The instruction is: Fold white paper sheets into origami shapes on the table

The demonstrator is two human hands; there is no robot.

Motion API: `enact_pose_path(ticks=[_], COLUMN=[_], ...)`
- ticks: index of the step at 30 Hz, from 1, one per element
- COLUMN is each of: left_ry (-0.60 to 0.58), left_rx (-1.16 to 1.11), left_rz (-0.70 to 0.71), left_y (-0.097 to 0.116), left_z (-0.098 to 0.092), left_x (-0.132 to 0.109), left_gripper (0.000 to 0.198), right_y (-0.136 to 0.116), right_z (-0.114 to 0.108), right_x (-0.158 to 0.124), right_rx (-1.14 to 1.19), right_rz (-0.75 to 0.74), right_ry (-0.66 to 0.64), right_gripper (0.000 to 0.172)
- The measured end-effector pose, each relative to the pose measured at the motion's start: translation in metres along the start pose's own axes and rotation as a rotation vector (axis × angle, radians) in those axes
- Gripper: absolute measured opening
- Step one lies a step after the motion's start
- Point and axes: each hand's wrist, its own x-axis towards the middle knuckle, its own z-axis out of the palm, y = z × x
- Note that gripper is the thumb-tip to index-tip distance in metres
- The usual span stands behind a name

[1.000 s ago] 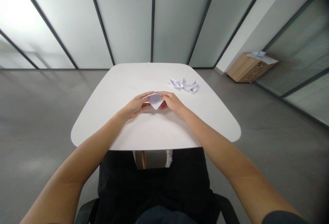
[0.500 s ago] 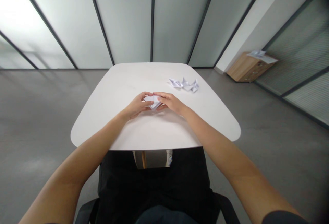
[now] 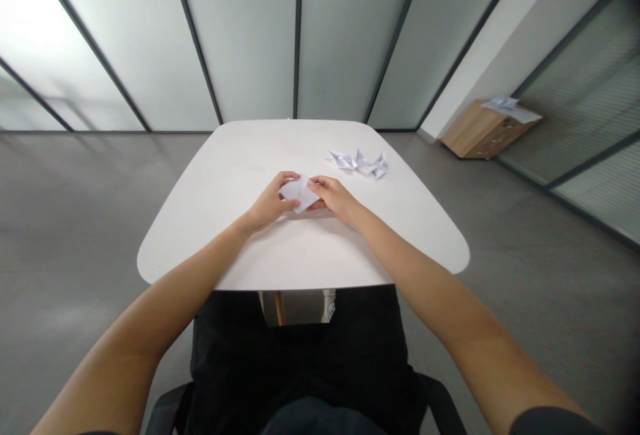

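White folded paper piece [image 3: 300,193] pinched between both hands, sitting between the two sets of fingers, with a pointed corner showing toward the right hand; cannot tell if it touches the desk. Left hand [image 3: 270,203] closed on the paper's left side, fingers curled over it. Right hand [image 3: 334,198] closed on its right side, fingertips pressing on the upper edge. Black trousers [image 3: 300,368] and black chair armrests [image 3: 167,408] at the bottom of the view. White rounded-corner desk [image 3: 280,255] under the hands. Small row of folded white paper shapes [image 3: 359,164] on the desk, near the right hand, farther out. Beyond: grey polished floor [image 3: 75,222], frosted glass partition [image 3: 245,35] with dark frames, and light wood drawer cabinet [image 3: 473,135] at right with white papers [image 3: 511,108] on top.
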Motion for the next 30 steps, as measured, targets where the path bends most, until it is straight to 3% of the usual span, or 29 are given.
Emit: enact_pose_path(ticks=[3, 7, 13, 17, 20, 23, 30], left_ry=[0.010, 0.013, 0.048, 0.058, 0.029, 0.082, 0.133], left_rx=[0.051, 0.127, 0.014, 0.115, 0.201, 0.268, 0.272], left_rz=[-0.002, -0.045, -0.147, -0.084, -0.038, -0.036, 0.012], left_y=[-0.0029, -0.0036, -0.0020, -0.0032, -0.0014, 0.0019, 0.0029], left_z=[-0.0001, 0.0032, 0.0073, 0.0018, -0.0007, 0.0011, 0.0056], left_x=[-0.0002, -0.0013, 0.0014, 0.0032, 0.0020, 0.0004, -0.0002], left_gripper=[0.074, 0.064, 0.050, 0.047, 0.047, 0.050, 0.040], right_y=[0.0038, 0.0067, 0.0094, 0.0094, 0.0091, 0.0085, 0.0040], right_z=[-0.0005, -0.0026, -0.0045, -0.0028, -0.0023, -0.0032, -0.0049], right_x=[0.0026, 0.0036, 0.0034, 0.0023, 0.0025, 0.0037, 0.0019], right_rx=[-0.063, -0.151, -0.200, -0.246, -0.409, -0.549, -0.563], right_rz=[-0.048, -0.112, -0.144, -0.132, -0.230, -0.327, -0.343], right_ry=[0.042, 0.070, 0.034, 0.018, 0.044, 0.071, 0.042], right_gripper=[0.018, 0.025, 0.039, 0.040, 0.040, 0.042, 0.047])
